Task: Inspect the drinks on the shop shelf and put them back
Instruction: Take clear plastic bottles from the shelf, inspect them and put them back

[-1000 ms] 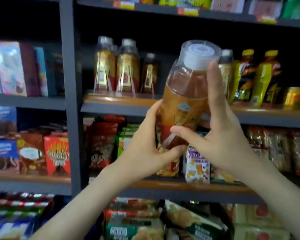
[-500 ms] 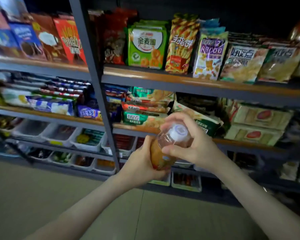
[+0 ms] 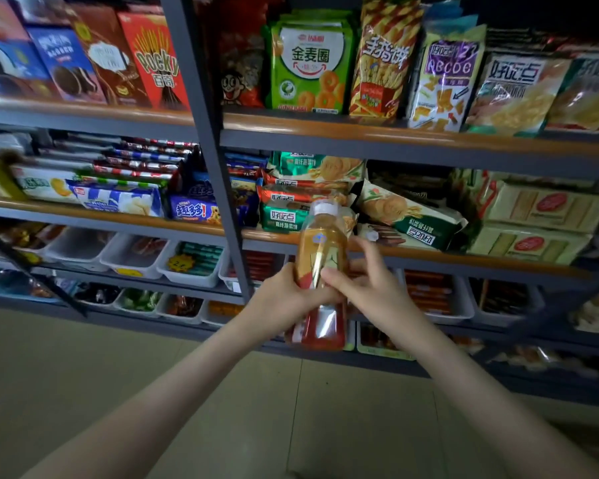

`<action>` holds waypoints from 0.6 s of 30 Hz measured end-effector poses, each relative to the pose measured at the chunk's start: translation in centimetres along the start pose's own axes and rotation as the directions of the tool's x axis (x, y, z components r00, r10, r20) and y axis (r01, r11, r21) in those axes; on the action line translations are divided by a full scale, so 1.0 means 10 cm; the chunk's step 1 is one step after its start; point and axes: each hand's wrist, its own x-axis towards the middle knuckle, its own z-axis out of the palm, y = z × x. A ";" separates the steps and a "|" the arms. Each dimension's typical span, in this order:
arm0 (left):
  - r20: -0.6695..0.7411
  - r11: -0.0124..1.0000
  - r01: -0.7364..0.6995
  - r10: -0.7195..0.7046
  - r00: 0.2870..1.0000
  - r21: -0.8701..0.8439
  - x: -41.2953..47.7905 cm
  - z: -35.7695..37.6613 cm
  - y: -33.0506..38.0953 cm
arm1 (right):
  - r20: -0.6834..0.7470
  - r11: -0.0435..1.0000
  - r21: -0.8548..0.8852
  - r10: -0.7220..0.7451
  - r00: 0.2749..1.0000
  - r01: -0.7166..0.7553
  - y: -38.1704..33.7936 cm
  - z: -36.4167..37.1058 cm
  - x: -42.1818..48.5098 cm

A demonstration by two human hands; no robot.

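Holding bottle upright, hands before shelf edge; open floor below.

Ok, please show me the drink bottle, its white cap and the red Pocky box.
drink bottle (image 3: 320,248), head view, on the upper orange label.
white cap (image 3: 322,207), head view, on its side.
red Pocky box (image 3: 154,60), head view, on its front face.
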 end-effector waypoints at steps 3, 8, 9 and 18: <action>0.118 0.999 0.041 -0.037 0.992 -0.030 0.00 -0.08 0.03 | 0.119 0.944 0.255 0.186 0.975 -0.211 0.03 0.13 0.06; 0.270 1.000 0.004 -0.005 0.963 0.006 -0.13 -0.18 0.15 | 0.316 0.609 0.597 0.419 0.851 -0.522 0.11 0.11 0.12; 0.277 1.000 -0.021 0.016 0.961 0.013 -0.15 -0.20 0.17 | 0.328 0.575 0.623 0.424 0.844 -0.531 0.11 0.09 0.12; 0.267 0.977 -0.212 0.204 0.942 -0.001 -0.09 -0.31 0.18 | 0.345 0.418 0.759 0.393 0.853 -0.500 0.01 -0.04 0.12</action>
